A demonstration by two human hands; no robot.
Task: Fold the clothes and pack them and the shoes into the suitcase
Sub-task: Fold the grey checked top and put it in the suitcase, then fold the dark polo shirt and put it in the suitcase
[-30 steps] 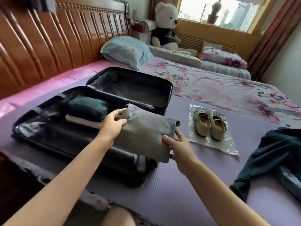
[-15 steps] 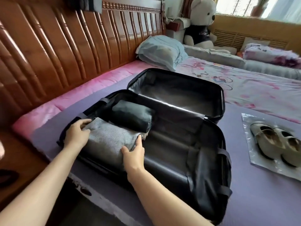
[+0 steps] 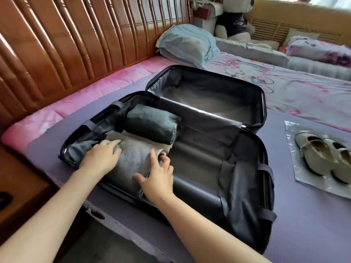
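Fingers (image 3: 111, 147) of the left hand (image 3: 102, 156) lay straight and close together, flat on the left end of the grey fold (image 3: 133, 164). Right hand (image 3: 158, 175): fingers (image 3: 153, 156) spread, thumb out on top, tips bent at the fold's right end. It looked like pressing or tucking, with no clear grip. The grey fold sat in the near-left corner of the suitcase (image 3: 266, 168), touching the dark fold (image 3: 152, 124) behind it. The shoes (image 3: 322, 158) lay on a plastic bag (image 3: 292, 130) on the bed (image 3: 303, 224), right of the case and well apart from it.

Handling, as a judgement: the fold was probably soft, light and springy, and would likely loosen if let go carelessly. Best held at both ends with palms flat. The shoes looked stiffer and light. Pinching both heels together seemed best, since the bag probably slips.
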